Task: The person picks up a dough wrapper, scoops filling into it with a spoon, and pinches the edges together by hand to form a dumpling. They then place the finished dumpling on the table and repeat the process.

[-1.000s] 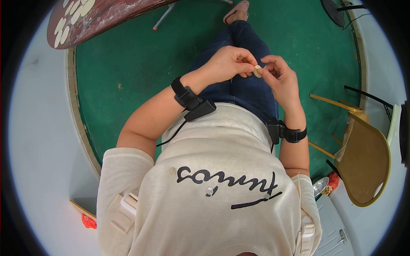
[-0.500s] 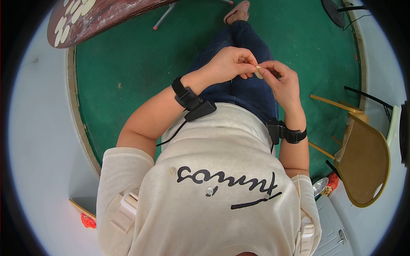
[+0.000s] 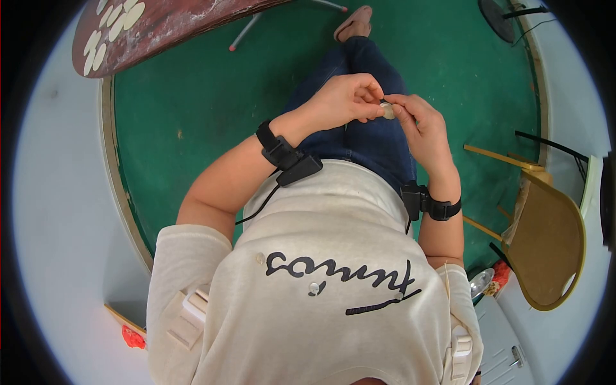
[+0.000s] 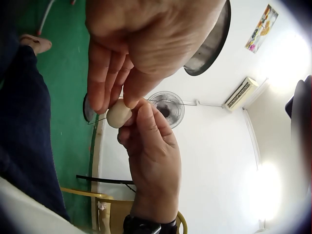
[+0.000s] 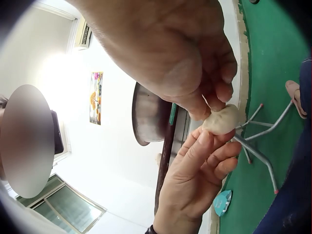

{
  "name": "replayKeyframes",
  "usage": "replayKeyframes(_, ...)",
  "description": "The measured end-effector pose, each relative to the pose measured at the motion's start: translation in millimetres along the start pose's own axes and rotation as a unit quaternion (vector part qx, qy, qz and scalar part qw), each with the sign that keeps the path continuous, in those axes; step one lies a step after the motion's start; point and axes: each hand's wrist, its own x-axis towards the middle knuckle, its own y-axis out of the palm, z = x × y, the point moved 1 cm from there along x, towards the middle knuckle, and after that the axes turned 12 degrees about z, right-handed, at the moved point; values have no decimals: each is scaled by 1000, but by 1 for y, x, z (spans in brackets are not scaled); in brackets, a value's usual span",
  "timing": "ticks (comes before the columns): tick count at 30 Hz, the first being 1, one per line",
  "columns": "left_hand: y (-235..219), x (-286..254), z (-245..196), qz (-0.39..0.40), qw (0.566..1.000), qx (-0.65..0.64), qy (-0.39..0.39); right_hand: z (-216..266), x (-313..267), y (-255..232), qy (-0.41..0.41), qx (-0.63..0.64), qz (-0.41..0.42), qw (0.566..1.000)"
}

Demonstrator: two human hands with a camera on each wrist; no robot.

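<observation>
Above the lap, a small pale dumpling (image 3: 388, 111) is held between both hands. My left hand (image 3: 343, 101) pinches its left side with thumb and fingertips. From the opposite side my right hand (image 3: 426, 131) grips its edge between thumb and index finger. In the right wrist view, gathered folds show on the dumpling (image 5: 222, 120) where the fingertips meet at its edge. Its smooth, rounded side faces the left wrist view, with the left fingertips partly covering the dumpling (image 4: 117, 115).
A dark red table (image 3: 170, 24) at the upper left bears several flat pale oval pieces (image 3: 117, 27). In the right wrist view a large metal bowl (image 5: 150, 114) stands by the table edge. A chair (image 3: 547, 240) is on the right, and a fan base (image 3: 497, 19) stands at the upper right.
The right index finger, raised earlier, has come down onto the dumpling's edge. The dumpling has turned and shows a broader side. Both hands have shifted slightly down in the head view.
</observation>
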Motion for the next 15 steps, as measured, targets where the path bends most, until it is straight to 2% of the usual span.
replayKeyframes(5, -2, -2, -1, -2, 1000, 3, 26, -3, -1, 4, -2, 27, -18, 999)
replayKeyframes(8, -5, -4, -5, 3, 998, 51, 23, -5, -2, 4, -12, 50, -39, 998)
replayKeyframes(10, -7, -5, -4, -34, 997, 14, 75, -3, -3, 0, -22, 67, -63, 995)
replayKeyframes(15, -7, -8, -8, -43, 988, -37, 141, -1, -4, -6, -45, 110, -108, 987)
